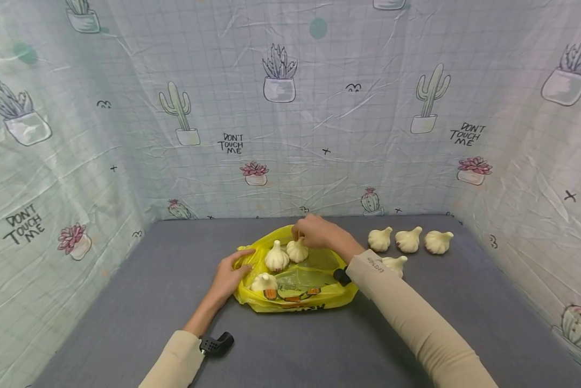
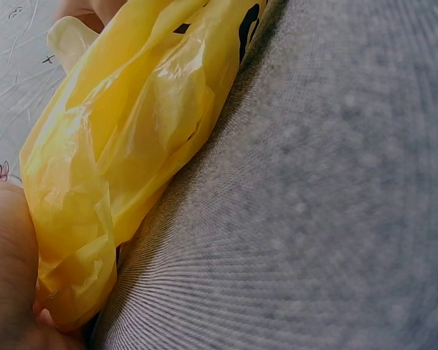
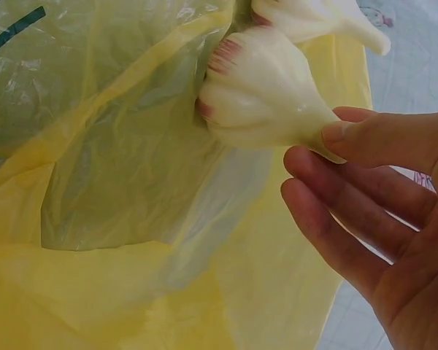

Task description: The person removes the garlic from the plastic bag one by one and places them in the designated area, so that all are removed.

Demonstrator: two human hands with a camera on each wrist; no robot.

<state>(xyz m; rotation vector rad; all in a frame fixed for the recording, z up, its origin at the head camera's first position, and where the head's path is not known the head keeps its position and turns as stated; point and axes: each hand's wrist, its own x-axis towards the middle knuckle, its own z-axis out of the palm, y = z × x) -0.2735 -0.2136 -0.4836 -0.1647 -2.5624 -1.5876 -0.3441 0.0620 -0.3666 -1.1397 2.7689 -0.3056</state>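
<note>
A yellow plastic bag (image 1: 338, 295) lies spread on the table with its mouth facing up. My left hand (image 1: 228, 276) holds the bag's left rim, its thumb over the edge; the left wrist view shows the bunched yellow film (image 2: 80, 219) against that hand. My right hand (image 1: 319, 233) reaches over the bag's far side and pinches a garlic bulb (image 3: 263, 95) by its stem between thumb and fingers. Beside it in the bag is a second garlic bulb (image 1: 276, 258). A third bulb (image 1: 263, 282) sits nearer the front left, partly covered by the bag.
Right of the bag, three garlic bulbs stand in a row, the middle one (image 1: 408, 240) among them. Another bulb (image 1: 394, 265) lies in front, partly hidden by the right sleeve (image 1: 406, 312). A patterned curtain (image 1: 319, 134) encloses the grey table (image 1: 174, 269) at the back and sides.
</note>
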